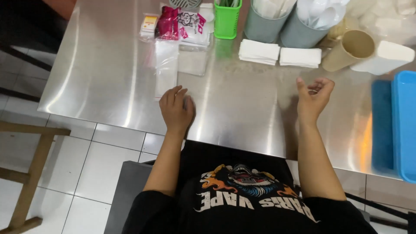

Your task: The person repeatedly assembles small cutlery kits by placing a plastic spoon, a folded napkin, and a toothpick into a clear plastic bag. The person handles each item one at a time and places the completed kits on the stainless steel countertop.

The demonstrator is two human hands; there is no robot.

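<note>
While the left hand [176, 109] rests palm down on the steel bench [108, 78], fingers loosely together and holding nothing, a clear plastic bag [166, 69] lies just beyond its fingertips. Well apart, the right hand [313, 99] is raised, palm up, fingers curled and empty, near two stacks of white napkins [279, 53].

The person wears a black short-sleeved T-shirt [242, 203] with a colourful print on the chest: a snarling beast's head in blue and grey, flanked by orange flame-like shapes. Below that print runs a line of white block lettering. Both forearms are bare, without watch or rings.
</note>
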